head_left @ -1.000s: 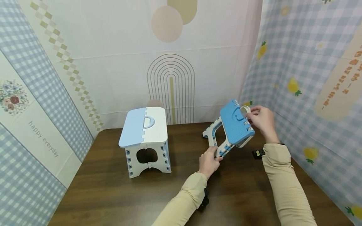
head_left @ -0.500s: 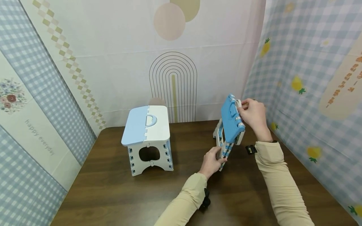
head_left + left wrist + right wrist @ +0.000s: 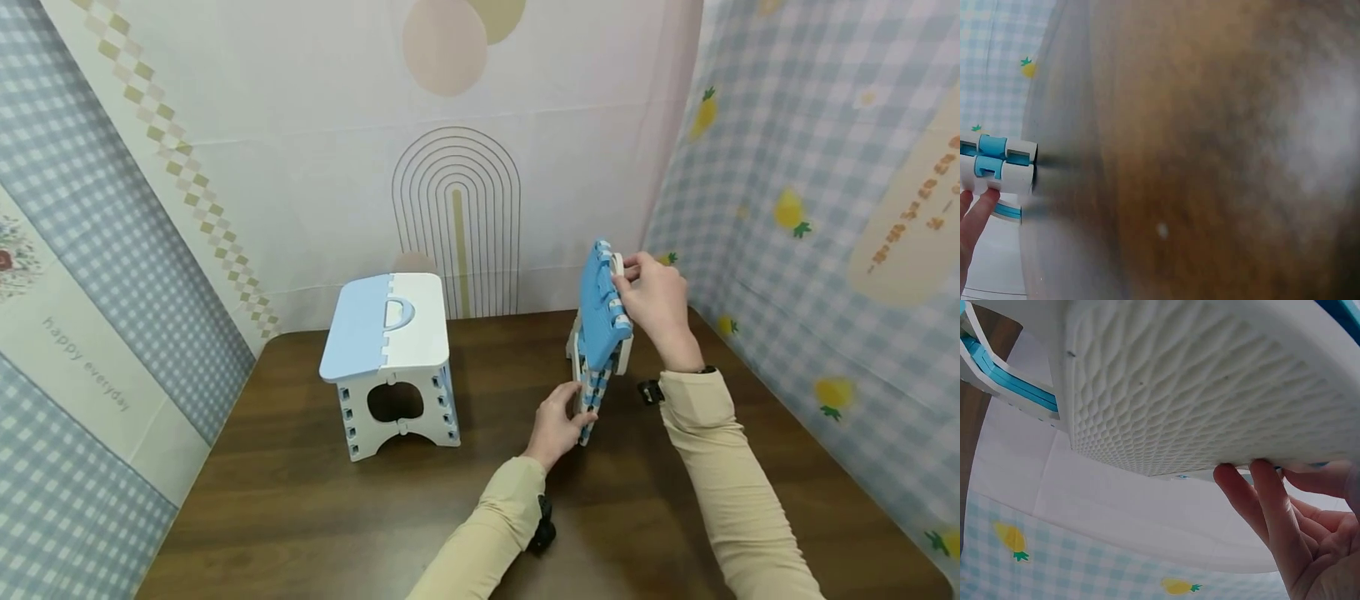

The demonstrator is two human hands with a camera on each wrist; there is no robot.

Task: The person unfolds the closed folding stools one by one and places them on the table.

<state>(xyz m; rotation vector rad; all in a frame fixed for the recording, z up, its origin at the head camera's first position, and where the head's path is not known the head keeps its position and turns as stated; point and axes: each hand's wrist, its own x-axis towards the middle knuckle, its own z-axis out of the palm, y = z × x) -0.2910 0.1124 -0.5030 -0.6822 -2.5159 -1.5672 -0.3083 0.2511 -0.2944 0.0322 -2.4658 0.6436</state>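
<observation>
A blue and white folding stool [image 3: 600, 312] stands on the right side of the table, its seat halves swung up into a steep, narrow fold. My left hand [image 3: 555, 425] grips its near leg low down between thumb and fingers. In the left wrist view, fingertips press the white leg [image 3: 1016, 178] with its blue hinge pieces. Up at the top fold, my right hand [image 3: 656, 300] pinches the white handle part. The right wrist view shows the textured white seat half [image 3: 1166, 387] close up, with fingertips at its edge.
A second folding stool [image 3: 393, 367], pale blue and white, stands unfolded on the left of the brown wooden table [image 3: 300, 517]. Fabric-covered walls rise behind the table and on both sides. The wristband camera [image 3: 651, 392] hangs below my right wrist.
The stool on the right has folded narrower, its seat halves and legs drawing together. My right hand has moved left with the seat's top. My left hand keeps its grip on the leg.
</observation>
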